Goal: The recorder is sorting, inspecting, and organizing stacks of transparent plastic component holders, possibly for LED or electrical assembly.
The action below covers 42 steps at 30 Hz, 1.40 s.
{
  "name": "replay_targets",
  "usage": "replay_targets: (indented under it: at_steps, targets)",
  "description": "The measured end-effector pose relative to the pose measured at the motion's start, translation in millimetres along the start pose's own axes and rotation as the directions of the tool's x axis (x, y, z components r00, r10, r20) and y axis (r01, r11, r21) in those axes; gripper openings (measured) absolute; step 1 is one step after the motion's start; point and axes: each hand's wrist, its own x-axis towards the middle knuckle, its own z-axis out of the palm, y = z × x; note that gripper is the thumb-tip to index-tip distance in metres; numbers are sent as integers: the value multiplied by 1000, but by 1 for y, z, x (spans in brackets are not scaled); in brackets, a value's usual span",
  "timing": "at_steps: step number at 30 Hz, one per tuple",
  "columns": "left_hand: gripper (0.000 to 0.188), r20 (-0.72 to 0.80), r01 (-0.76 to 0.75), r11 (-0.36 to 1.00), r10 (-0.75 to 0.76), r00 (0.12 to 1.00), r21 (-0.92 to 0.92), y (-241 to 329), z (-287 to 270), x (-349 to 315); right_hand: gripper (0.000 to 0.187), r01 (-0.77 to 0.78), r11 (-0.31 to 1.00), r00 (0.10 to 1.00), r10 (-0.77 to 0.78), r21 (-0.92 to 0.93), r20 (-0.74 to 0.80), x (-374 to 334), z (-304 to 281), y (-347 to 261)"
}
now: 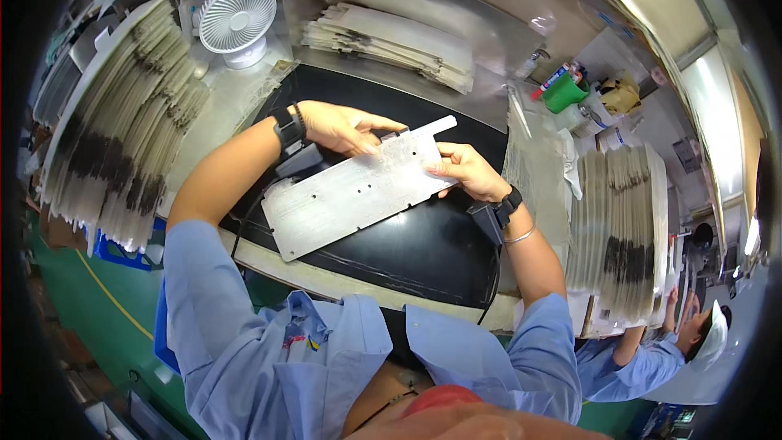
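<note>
A flat silver-grey metal plate [350,195] with small holes, notched edges and a narrow tab at its far right corner is held tilted above the black work surface. My right hand [468,173] grips its right end, thumb on top and fingers curling beneath. At the far edge, my left hand [342,128] pinches the plate, its thumb on the upper face and its index finger stretched along the rim near the tab. The left fingers under the plate are hidden. Both wrists carry black strapped devices.
Tall rows of similar plates stand at the left [122,130] and right [615,236]. Behind the black mat [440,253] lies another plate stack [391,41]. A white fan [238,20] stands far left, a green cup [564,94] far right. A co-worker [652,358] is at lower right.
</note>
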Motion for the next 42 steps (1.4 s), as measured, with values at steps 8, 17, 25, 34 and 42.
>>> replay_targets:
  at_steps: [8,17,25,34,42]
  targets:
    - [57,-13,-53,976,51,999,-209,-29,-11,29,42,-119,958,972,58,-262,-228,26,-36,-5]
    - [62,-42,-10,981,2,999,-193,-26,-16,31,37,-70,998,951,67,2,-302,43,-30,10]
    - [62,-91,-3,977,-17,996,-213,-27,-14,30,26,-51,998,974,45,-21,-222,41,-39,15]
    - [61,-95,33,976,-54,994,-216,-24,-14,30,27,-21,998,991,28,59,-127,39,-47,18]
    - [61,-125,16,981,-41,991,-194,-24,-12,29,25,-50,998,996,47,-37,-75,36,-53,18]
